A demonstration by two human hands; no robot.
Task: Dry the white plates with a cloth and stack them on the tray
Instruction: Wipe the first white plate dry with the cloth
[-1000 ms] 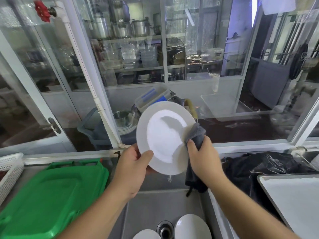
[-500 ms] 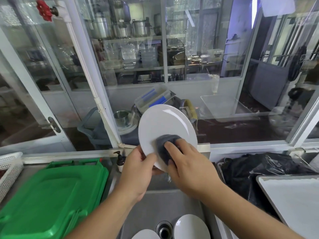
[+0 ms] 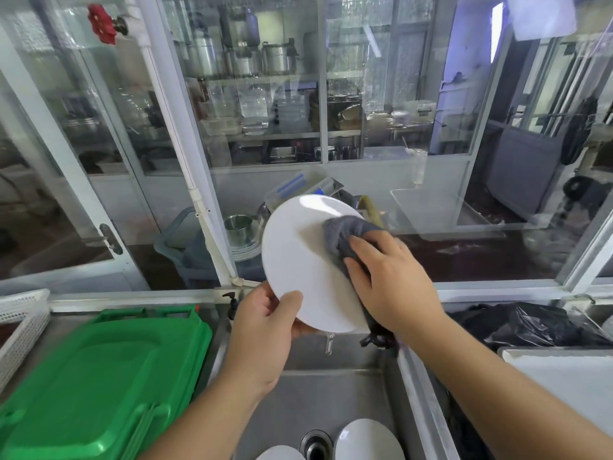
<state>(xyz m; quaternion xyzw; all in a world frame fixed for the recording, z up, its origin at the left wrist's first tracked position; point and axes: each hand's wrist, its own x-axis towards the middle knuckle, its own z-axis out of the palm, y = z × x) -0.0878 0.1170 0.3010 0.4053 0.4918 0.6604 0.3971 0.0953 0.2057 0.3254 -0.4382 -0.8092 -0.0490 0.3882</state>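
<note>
Risen to the white plate's upper right, right-hand fingers press the cloth; left hand pinches its rim.

left hand gripping, thumb over — right hand pressing, fingers spread flat.
</note>
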